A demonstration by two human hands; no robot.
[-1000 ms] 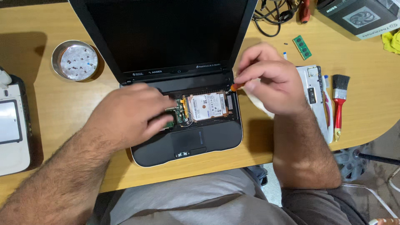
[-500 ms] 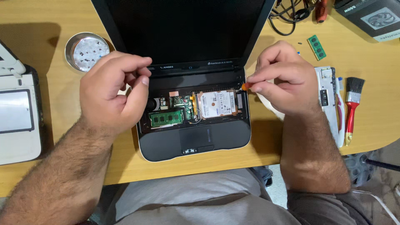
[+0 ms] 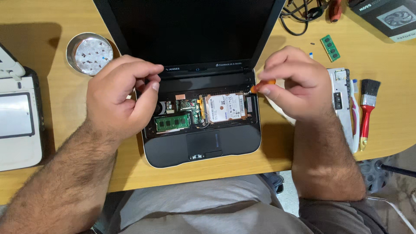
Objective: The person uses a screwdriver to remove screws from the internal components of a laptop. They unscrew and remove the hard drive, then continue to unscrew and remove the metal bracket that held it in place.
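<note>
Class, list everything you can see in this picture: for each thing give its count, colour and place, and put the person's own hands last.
laptop: one, black, open at table centre, keyboard cover off, insides showing
hard drive: one, silver, right side of laptop's open bay
memory module in laptop: one, green, left of the drive
metal dish: one, silver, small screws inside, left of the screen
loose memory module: one, green, table upper right
brush: one, red handle, black bristles, right edge
white device: one, far left
cables: black, top
box: one, dark, top right corner
table: one, light wood
left hand: fingers curled above laptop's left side
right hand: holds orange-handled screwdriver at the laptop's right edge
</note>
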